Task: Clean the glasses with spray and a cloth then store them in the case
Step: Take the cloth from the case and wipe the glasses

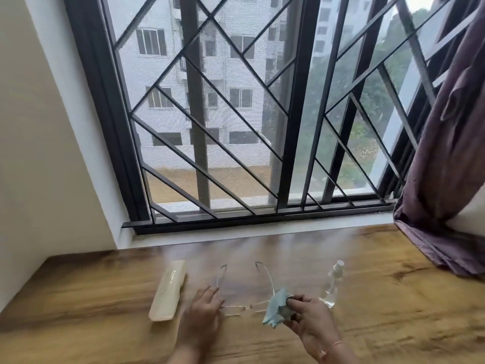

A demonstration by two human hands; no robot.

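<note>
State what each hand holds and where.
Left hand grips the glasses at the frame's left end; right hand pinches the blue cloth over the right lens.

A wood-grain tabletop runs up to a window along its far edge, barred by a dark diagonal grille. A purple curtain hangs at the far right corner, its hem lying on the wood. A white wall bounds the left edge; outside stand a pale building and trees.

Thin clear-framed glasses: temples unfolded, pointed away; r. lens is wrapped in crumpled light-blue cloth. Slim beige case is laid shut at l.; small clear spray bottle is stood upright at r.
</note>
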